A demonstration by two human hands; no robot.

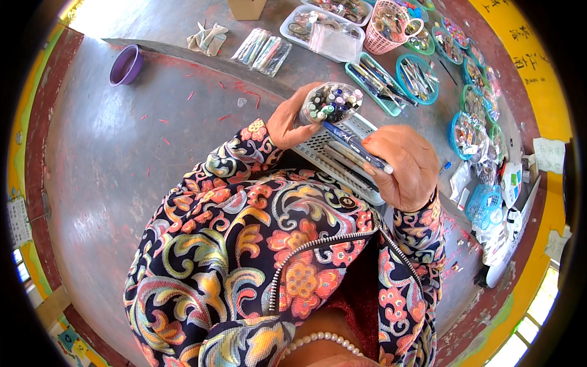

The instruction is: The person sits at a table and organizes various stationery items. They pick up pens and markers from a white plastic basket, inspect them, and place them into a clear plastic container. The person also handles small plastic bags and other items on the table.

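Note:
My left hand (292,120) is wrapped round a clear round container (307,117) packed with several upright pens, their white, blue, green and pink ends showing at the top. Between the fingers of my right hand (403,164) is a dark blue marker pen (350,142) with a pale end. It slants from the container's lower rim toward my palm. Under both hands lies a white slotted plastic basket (315,153) with a few grey and dark pens (348,162) lying in it.
Ahead are a green tray of pens (374,85), a round teal basket of pens (417,78), bagged pens (263,52), a white tray (324,30) and a pink basket (386,27). Several filled baskets line the right. A purple bowl (126,65) and gloves (208,40) lie left.

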